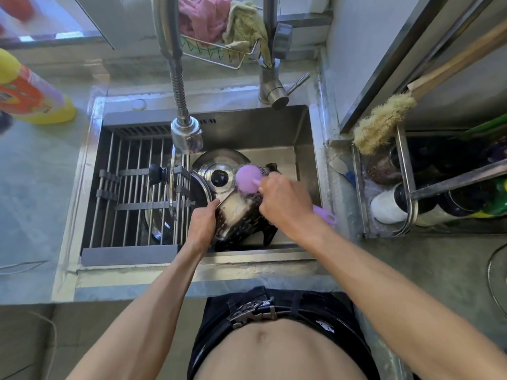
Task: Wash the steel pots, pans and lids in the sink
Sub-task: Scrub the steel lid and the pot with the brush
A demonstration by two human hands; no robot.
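In the steel sink (pixel 301 149) my left hand (pixel 202 223) grips the near-left edge of a dark, soapy pot (pixel 238 215) tilted on its side. My right hand (pixel 284 202) grips a purple dish brush (pixel 248 178) by its handle, and the round head presses on the pot's upper edge. Behind the pot lies a steel lid (pixel 219 167) with a black knob. A second lid (pixel 171 179) stands on edge in the rack at the left, its black knob pointing left. Another steel pan (pixel 157 226) shows under the rack bars.
A roll-up drying rack (pixel 129 193) covers the sink's left half. The pull-down faucet head (pixel 186 137) hangs over the lids. A yellow detergent bottle (pixel 33 94) lies on the left counter. Cloths fill a wire basket (pixel 219 52) behind; a caddy with a brush (pixel 381 123) and bottles stands right.
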